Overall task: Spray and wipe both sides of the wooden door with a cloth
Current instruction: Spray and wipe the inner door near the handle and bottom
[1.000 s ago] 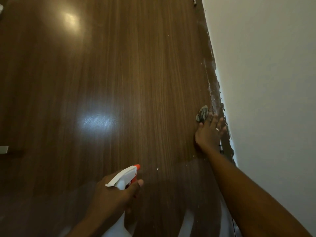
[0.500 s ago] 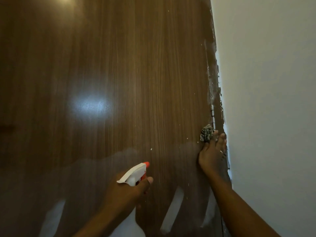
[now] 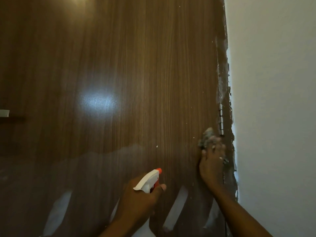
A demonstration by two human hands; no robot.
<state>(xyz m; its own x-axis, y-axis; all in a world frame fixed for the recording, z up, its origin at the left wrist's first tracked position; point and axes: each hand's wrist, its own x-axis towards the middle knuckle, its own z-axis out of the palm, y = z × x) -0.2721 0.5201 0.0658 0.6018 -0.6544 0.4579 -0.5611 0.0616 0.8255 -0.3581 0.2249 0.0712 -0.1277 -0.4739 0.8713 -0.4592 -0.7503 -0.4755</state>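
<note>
The door stood in front of us, with the wall on its right. The hinge sat on the door's right edge. Our right hand pressed the cloth on the door, just left of the hinge. Our left hand held the spray bottle lower down and more to the left

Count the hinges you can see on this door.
1: a metal hinge on the door's right edge, just above and right of the cloth under the right hand. Others may lie outside the view.
</note>
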